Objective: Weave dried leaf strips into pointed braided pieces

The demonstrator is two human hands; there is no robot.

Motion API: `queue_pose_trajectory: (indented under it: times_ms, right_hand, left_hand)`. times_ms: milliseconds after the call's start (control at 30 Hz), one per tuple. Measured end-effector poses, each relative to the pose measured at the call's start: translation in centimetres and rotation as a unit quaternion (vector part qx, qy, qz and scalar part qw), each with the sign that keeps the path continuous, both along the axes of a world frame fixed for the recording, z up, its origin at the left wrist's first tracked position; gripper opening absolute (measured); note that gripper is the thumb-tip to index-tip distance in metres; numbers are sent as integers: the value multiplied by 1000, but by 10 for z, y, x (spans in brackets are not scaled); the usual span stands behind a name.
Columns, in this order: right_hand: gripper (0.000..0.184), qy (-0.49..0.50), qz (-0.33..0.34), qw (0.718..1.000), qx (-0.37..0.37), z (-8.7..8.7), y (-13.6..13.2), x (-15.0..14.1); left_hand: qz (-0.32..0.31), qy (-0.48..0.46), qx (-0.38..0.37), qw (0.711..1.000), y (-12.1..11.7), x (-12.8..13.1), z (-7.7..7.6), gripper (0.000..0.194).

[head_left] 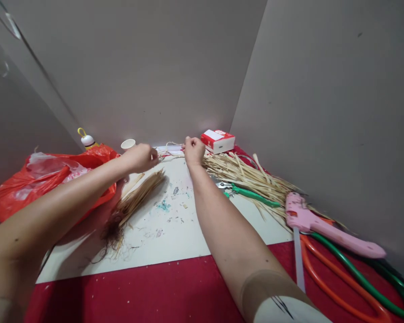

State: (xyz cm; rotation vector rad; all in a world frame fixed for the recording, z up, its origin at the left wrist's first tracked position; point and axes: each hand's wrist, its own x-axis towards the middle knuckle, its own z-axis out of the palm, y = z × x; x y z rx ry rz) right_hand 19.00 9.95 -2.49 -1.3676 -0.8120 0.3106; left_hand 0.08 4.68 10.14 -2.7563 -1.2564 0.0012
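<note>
My left hand (pixel 142 158) reaches to the far side of the white sheet (pixel 175 226), fingers curled closed around one part of a thin pale string (pixel 171 144). Opposite it, my right hand (pixel 194 151) is pinched shut on the same string, which loops loosely between the two hands. The fingertips are small and partly hidden. Below my left hand lies a bundle of dry straw (pixel 139 197) with dark, frayed root ends. Right of my right hand is a larger pile of pale straw stalks (pixel 242 168).
Green-handled pliers (pixel 256 195) lie by the straw pile. A pink glue gun (pixel 309 220) rests near large orange-and-green-handled tools (pixel 340 258) at right. A red plastic bag (pixel 16 193), a paper cup (pixel 128 144), a yellow-looped bottle (pixel 88 141) and a red-white box (pixel 218 141) stand near grey walls.
</note>
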Motion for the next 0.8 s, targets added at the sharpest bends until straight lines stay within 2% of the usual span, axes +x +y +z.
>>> queue_pose_trajectory:
  times_ms: [67, 133, 233, 367, 500, 600, 667, 700, 733, 800]
  right_hand:
    - [33, 7, 0, 1000, 7, 0, 0, 0]
    - [32, 13, 4, 1000, 13, -1, 1, -1]
    - [30, 17, 12, 1000, 22, -2, 3, -1]
    - [30, 24, 28, 999, 32, -4, 5, -2]
    - [31, 31, 35, 998, 52, -7, 7, -3]
    - [31, 28, 31, 997, 60, -9, 9, -3]
    - [31, 24, 32, 997, 61, -10, 10, -3]
    - [31, 22, 35, 997, 61, -10, 10, -3]
    - [32, 20, 39, 997, 59, -10, 10, -3]
    - [32, 20, 52, 997, 55, -10, 9, -4]
  left_hand:
    - [27, 66, -10, 997, -19, -16, -11, 29]
    - [58, 119, -8, 991, -34, -29, -23, 40]
    - [83, 168, -35, 982, -46, -42, -38, 50]
    - [79, 176, -46, 980, -41, -49, -48, 31]
    - [79, 132, -63, 986, -30, -53, -38, 21]
    - [80, 82, -179, 977, -21, -60, -22, 23]
    - [110, 26, -275, 955, -14, -66, -14, 29]
    - [129, 0, -297, 946, -10, -69, -11, 32]
    - [146, -16, -291, 946, -6, -72, -10, 33]
    - [159, -3, -213, 964, 1, -76, -13, 30]
